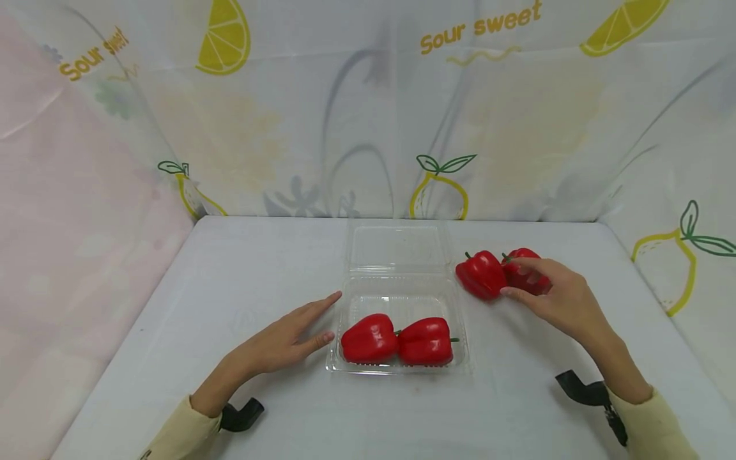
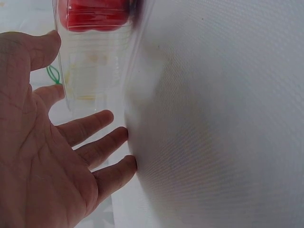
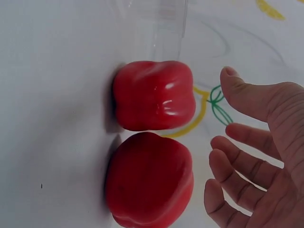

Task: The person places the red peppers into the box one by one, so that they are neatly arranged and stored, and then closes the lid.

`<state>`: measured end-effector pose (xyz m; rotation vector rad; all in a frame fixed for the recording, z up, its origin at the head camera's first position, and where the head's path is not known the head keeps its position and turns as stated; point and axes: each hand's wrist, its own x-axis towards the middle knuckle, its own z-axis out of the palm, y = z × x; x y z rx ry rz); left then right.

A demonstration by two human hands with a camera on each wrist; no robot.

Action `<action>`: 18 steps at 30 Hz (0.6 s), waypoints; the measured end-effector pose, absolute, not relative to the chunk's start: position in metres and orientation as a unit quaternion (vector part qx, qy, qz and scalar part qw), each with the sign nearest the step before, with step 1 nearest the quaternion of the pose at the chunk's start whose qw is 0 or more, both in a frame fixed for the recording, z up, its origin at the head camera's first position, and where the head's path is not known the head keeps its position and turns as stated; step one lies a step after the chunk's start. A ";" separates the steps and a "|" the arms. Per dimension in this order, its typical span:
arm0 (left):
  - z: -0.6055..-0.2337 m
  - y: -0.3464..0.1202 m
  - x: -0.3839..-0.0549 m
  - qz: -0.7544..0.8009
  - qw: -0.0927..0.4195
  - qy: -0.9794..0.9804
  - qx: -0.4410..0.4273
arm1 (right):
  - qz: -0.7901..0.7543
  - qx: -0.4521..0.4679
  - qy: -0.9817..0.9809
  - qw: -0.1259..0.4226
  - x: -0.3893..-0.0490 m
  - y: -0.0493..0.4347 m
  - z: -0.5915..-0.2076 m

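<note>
Two red bell peppers (image 1: 369,339) lie side by side in the front part of a clear plastic clamshell box (image 1: 402,287), whose lid (image 1: 398,248) is folded back. At the box's left edge is my left hand (image 1: 282,342), fingers spread and thumb near the rim; it holds nothing. To the right of the box two more red bell peppers (image 1: 480,275) lie close together on the table. My right hand (image 1: 554,294) hovers over the farther-right pepper (image 3: 149,180). In the right wrist view its loosely bent fingers (image 3: 237,166) stand apart from both peppers.
A white table (image 1: 259,268) bears everything. Behind it hangs a pale curtain (image 1: 322,128) printed with lemons, and a pinkish sheet (image 1: 75,255) borders the left side. Black straps (image 1: 583,388) are at both wrists.
</note>
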<state>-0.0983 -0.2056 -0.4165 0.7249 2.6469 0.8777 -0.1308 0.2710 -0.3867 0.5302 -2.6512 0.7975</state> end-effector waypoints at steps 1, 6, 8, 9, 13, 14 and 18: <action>-0.417 -0.206 -0.098 0.302 0.130 0.911 0.249 | 0.278 0.182 -0.929 0.162 -0.132 0.273 -0.387; -0.416 -0.206 -0.098 0.303 0.133 0.911 0.247 | 0.274 0.167 -0.933 0.166 -0.137 0.280 -0.389; -0.416 -0.206 -0.098 0.305 0.133 0.910 0.247 | 0.277 0.161 -0.933 0.161 -0.138 0.282 -0.390; -0.416 -0.206 -0.098 0.305 0.133 0.910 0.247 | 0.280 0.158 -0.933 0.159 -0.139 0.283 -0.390; -0.416 -0.206 -0.098 0.304 0.132 0.911 0.247 | 0.289 0.150 -0.933 0.156 -0.142 0.286 -0.392; -0.416 -0.206 -0.098 0.303 0.132 0.911 0.247 | 0.289 0.149 -0.932 0.157 -0.143 0.287 -0.393; -0.416 -0.206 -0.098 0.303 0.132 0.911 0.247 | 0.289 0.145 -0.933 0.159 -0.147 0.290 -0.395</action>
